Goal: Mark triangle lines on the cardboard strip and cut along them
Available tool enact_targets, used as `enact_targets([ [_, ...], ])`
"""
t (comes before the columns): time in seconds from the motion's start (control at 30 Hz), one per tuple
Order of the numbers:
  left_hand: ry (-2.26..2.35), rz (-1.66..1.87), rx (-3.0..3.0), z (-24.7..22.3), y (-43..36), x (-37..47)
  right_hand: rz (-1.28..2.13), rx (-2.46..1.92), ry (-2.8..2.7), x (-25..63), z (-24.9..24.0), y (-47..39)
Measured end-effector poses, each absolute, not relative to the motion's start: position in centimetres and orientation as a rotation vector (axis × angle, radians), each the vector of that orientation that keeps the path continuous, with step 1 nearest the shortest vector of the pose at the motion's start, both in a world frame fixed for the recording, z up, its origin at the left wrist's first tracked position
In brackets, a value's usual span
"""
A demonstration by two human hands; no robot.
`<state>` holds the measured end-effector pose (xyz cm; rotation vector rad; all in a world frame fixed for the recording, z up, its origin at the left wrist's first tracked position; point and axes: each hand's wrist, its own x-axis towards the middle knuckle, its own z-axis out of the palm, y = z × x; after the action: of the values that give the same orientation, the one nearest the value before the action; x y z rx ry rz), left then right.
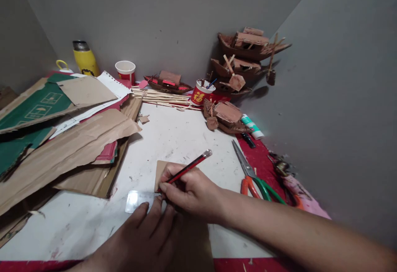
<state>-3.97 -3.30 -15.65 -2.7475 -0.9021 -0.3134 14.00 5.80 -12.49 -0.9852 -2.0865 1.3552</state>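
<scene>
My right hand (pixel 186 187) pinches a red and black pencil (pixel 189 167), its tip low against a piece of brown cardboard (pixel 194 239) lying on the white sheet. A clear ruler (pixel 136 200) crosses the cardboard beside the pencil tip. The spread fingers of my left hand (pixel 145 230) press flat on the ruler. Where the pencil tip meets the cardboard is partly hidden by my fingers.
Cardboard scraps (pixel 77 148) pile up at the left. Scissors (pixel 248 168) lie to the right, near a glue tube (pixel 252 126). Behind are wooden sticks (pixel 164 97), paper cups (pixel 202 93), a yellow bottle (pixel 85 58) and several brown model boats (pixel 228 114).
</scene>
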Motion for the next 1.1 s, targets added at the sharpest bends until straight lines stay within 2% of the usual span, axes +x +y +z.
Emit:
enact_targets([
  [0.6, -0.870, -0.353, -2.744, -15.4, -3.0, -4.1, 1.361, -0.966, -2.141, 14.5, -11.6, 5.8],
  [0.93, -0.998, -0.192, -2.754, -15.2, -3.6, -3.8, 1.324, -1.059, -2.250, 16.5, -10.7, 5.5],
  [1.1, -0.994, -0.227, -2.763, -14.9, -3.5, -3.6, 1.287, -1.069, -2.299, 17.6, -10.7, 5.4],
])
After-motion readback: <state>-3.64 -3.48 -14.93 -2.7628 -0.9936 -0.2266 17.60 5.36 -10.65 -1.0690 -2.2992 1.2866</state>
